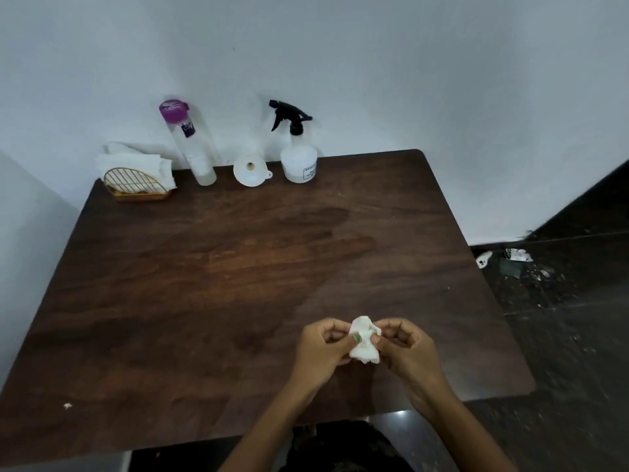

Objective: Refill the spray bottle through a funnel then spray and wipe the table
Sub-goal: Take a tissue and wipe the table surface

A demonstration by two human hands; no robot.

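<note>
**Head view: both hands pinch a crumpled tissue above the near side of the table**

Head camera looks down on a dark brown wooden table set against a white wall. Near the table's front edge, the left hand and the right hand meet around a small crumpled white tissue wad. Each hand has its fingers curled in, thumb and fingertips closed on the wad from its own side, so the tissue is held between the two. Whether the wad touches the tabletop or is lifted just above it cannot be told.

Along the far edge, by the wall, stand the other items in a row. At the left sits a gold wire napkin holder with a stack of white paper napkins in it. Beside it stands a tall clear bottle with a purple cap, leaning in the wide-angle picture. Next comes a small white plastic funnel, lying with its wide mouth facing the camera. Just right of the funnel stands the translucent white spray bottle with a black trigger head, upright, the head on.

A broad patch across the middle of the table looks lighter than the wood around it. A tiny white scrap lies near the front left corner.
</note>
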